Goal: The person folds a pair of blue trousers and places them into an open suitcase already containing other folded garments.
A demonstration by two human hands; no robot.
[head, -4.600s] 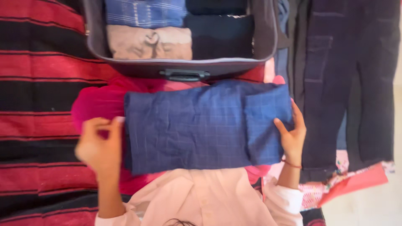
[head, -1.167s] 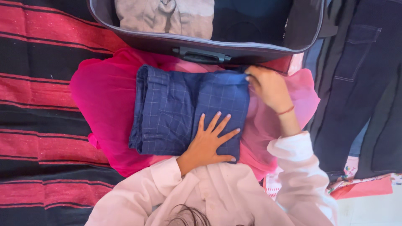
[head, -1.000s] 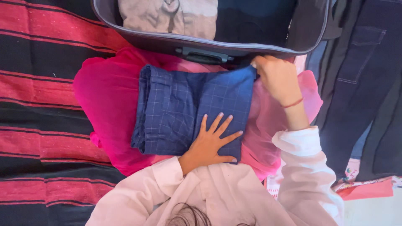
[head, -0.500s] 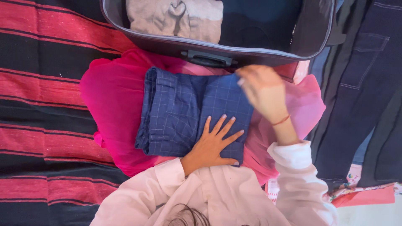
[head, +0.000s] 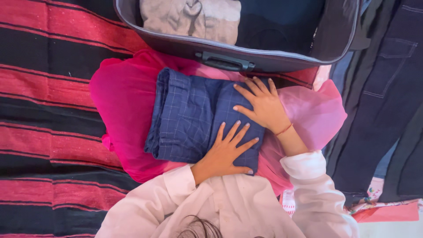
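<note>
Both hands are splayed flat, gripping nothing: the left hand (head: 227, 152) presses the lower right corner of the folded navy checked cotton garment (head: 189, 117) at centre frame, and the right hand (head: 260, 105) rests on its upper right edge. It looks soft, light and floppy, probably best scooped from under both short ends. It lies on a sheer pink cloth (head: 123, 97), just below the grey soft-sided suitcase (head: 269, 64).

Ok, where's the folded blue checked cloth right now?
In the head view, the folded blue checked cloth lies mid-frame on the pink fabric, just below the open suitcase, with the left hand and right hand flat on its right part.
</note>
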